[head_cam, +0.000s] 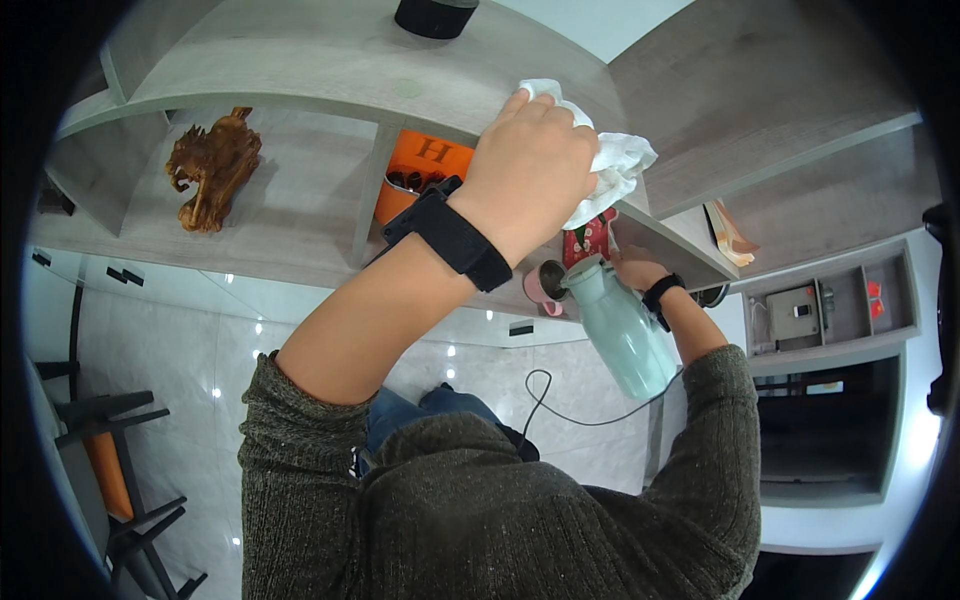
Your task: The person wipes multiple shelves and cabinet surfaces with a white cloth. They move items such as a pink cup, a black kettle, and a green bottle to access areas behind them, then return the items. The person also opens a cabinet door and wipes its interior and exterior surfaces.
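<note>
My left hand (536,161) holds a crumpled white cloth (619,161) against the upper shelf surface, fingers bent over it. Lower right, my right hand (637,268) is beside the neck of a pale green jug (622,337), close to a red patterned packet (589,238). Its fingertips are partly hidden, so its grip is unclear. The jug lies slanted in view, its lid by the packet and its body over the view of the floor. Left of the lid is a pink mug (543,283). Each wrist has a black strap.
A carved brown wooden figure (214,171) sits in the left compartment, and an orange box (397,196) in the middle one. A black cylindrical object (435,16) stands at the top. Papers (729,236) lie on the right shelf. A black cable (592,424) hangs near my body.
</note>
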Tool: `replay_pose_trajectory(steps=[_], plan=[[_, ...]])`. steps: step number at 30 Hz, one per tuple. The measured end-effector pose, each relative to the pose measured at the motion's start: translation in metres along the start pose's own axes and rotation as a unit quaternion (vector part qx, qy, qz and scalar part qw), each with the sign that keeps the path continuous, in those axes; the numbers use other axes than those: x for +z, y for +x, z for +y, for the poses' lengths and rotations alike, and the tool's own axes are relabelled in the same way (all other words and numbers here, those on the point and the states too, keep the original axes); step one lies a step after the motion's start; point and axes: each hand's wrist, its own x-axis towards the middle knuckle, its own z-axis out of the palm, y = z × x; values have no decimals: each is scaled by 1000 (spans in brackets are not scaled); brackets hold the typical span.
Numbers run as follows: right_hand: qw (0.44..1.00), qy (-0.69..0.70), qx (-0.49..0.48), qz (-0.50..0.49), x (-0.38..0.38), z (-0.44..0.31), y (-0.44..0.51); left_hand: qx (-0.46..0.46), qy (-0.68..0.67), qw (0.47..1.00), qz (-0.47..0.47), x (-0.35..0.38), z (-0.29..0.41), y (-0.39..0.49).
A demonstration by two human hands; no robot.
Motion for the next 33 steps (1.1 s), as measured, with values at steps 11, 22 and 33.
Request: replay_pose_trajectory(steps=[11, 22, 33], plan=[[933, 284, 95, 201, 96, 27, -76, 3, 9, 999, -39, -9, 4, 1], [500, 763, 244, 329, 208, 125, -191, -78, 60, 995, -28, -6, 11, 1], [488, 651, 280, 510, 263, 383, -232, -228, 0, 973, -38, -10, 6, -12]])
